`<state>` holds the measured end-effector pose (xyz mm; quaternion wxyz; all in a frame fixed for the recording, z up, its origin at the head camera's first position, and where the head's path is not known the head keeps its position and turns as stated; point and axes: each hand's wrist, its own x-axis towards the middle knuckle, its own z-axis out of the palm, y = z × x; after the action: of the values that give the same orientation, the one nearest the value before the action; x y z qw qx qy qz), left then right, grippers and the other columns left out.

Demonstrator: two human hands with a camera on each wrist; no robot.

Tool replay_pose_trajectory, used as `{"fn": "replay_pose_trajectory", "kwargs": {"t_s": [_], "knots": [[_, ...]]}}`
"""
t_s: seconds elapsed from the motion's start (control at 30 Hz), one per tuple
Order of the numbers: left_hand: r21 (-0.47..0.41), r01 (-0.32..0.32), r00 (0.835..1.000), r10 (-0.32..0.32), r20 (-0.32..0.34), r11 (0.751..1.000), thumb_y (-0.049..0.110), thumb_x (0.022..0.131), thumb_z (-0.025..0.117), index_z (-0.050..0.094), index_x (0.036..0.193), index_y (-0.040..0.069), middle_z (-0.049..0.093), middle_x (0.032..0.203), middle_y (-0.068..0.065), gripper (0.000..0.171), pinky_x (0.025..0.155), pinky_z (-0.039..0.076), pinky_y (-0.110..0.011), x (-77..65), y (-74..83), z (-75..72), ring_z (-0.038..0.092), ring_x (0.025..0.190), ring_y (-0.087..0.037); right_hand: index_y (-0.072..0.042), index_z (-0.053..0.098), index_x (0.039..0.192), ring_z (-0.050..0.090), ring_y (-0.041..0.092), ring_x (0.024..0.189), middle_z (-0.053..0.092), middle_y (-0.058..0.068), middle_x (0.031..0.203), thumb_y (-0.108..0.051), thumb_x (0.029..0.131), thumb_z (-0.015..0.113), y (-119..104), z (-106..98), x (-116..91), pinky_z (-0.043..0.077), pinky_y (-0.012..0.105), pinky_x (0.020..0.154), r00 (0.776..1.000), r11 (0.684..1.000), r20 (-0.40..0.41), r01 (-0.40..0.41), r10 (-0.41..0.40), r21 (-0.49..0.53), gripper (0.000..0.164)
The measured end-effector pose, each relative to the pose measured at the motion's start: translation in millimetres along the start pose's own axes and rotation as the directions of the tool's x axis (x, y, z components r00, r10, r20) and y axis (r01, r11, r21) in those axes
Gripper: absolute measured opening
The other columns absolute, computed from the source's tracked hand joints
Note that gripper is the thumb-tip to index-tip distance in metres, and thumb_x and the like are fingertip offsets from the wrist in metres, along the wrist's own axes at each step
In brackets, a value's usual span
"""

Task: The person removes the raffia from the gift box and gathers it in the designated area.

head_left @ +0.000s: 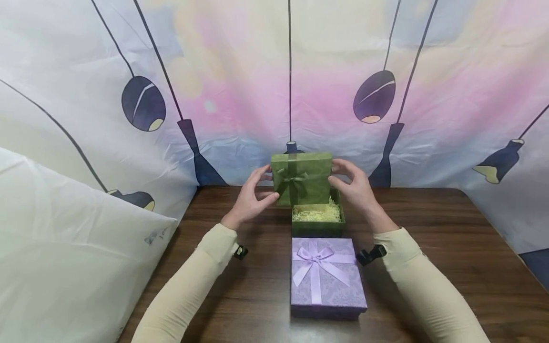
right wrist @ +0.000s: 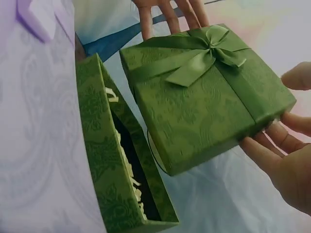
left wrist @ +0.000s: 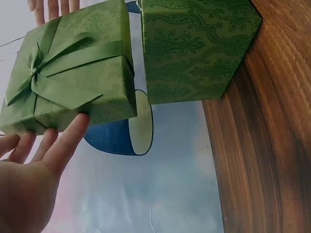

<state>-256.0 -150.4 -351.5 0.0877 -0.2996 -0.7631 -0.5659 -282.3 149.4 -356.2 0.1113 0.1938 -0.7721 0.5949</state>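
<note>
Both hands hold a green box lid (head_left: pixel 315 183) up over the table, one at each side. A green ribbon bow (right wrist: pixel 211 48) decorates its patterned top. My left hand (head_left: pixel 253 197) grips the left edge, fingers along the side in the left wrist view. On the opposite edge, my right hand (head_left: pixel 355 186) holds with thumb and fingers. Below and behind the lid stands the green box base (head_left: pixel 318 228), uncovered, with pale yellow shredded paper (head_left: pixel 315 214) inside. The lid hides part of the base in the head view.
A closed purple gift box (head_left: pixel 328 281) with a lilac bow sits in front of the green base on the brown wooden table (head_left: pixel 240 295). A large white padded item (head_left: pixel 77 247) lies along the left. A printed cloth (head_left: pixel 257 85) with lamp drawings hangs behind.
</note>
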Motion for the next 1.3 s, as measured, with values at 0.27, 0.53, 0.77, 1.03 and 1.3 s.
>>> {"fn": "replay_pose_trajectory", "kwargs": {"t_s": [0.27,0.53,0.77,1.03,1.3], "knots": [[-0.004,-0.007,0.997,0.007,-0.077,1.000,0.003,0.091,0.065,0.039,0.146,-0.002,0.038,0.142,-0.021,0.061,0.094,0.055,-0.043,0.4,-1.3,4.7,0.045,0.127,-0.037,0.002,0.061,0.121,0.058,0.018,0.109,0.062,0.017,0.115,-0.020,0.093,0.066,-0.5,3.6,-2.1,0.047,0.041,0.101,0.993,0.998,-0.099,0.054,-0.056,-0.028,0.035],[0.014,-0.005,0.994,0.006,-0.110,1.000,0.006,0.094,0.062,0.040,0.144,-0.004,0.041,0.138,-0.024,0.056,0.094,0.054,-0.051,-0.8,-2.4,5.9,0.047,0.128,-0.038,0.000,0.065,0.118,0.058,0.012,0.102,0.064,0.014,0.113,-0.025,0.092,0.069,0.7,9.8,-3.2,0.049,0.035,0.098,0.987,0.999,-0.159,0.034,-0.035,-0.005,0.036],[0.034,0.000,0.993,0.004,-0.122,0.999,0.005,0.094,0.062,0.037,0.146,-0.005,0.042,0.134,-0.026,0.059,0.093,0.053,-0.054,-0.6,1.2,5.1,0.047,0.125,-0.040,-0.004,0.063,0.127,0.061,0.021,0.107,0.066,0.017,0.115,-0.031,0.093,0.068,-2.0,12.6,-1.5,0.052,0.029,0.096,0.988,0.999,-0.149,0.022,-0.026,-0.024,0.044],[0.077,0.022,0.990,-0.011,-0.137,0.997,0.008,0.096,0.060,0.036,0.147,-0.004,0.044,0.132,-0.024,0.058,0.089,0.057,-0.046,-1.3,6.7,4.7,0.049,0.122,-0.035,-0.007,0.062,0.131,0.059,0.025,0.115,0.065,0.016,0.122,-0.032,0.093,0.067,-3.7,13.4,-3.1,0.045,0.044,0.106,0.990,1.000,-0.138,0.010,-0.013,-0.018,0.045],[0.053,0.001,0.984,0.008,-0.176,0.999,0.006,0.096,0.059,0.042,0.143,-0.006,0.046,0.129,-0.028,0.051,0.087,0.057,-0.037,-1.7,3.4,2.4,0.052,0.121,-0.038,-0.005,0.064,0.127,0.059,0.015,0.106,0.067,0.017,0.111,-0.029,0.092,0.069,-2.9,15.2,0.4,0.045,0.041,0.106,0.991,0.999,-0.130,0.033,-0.035,-0.022,0.043]]}}
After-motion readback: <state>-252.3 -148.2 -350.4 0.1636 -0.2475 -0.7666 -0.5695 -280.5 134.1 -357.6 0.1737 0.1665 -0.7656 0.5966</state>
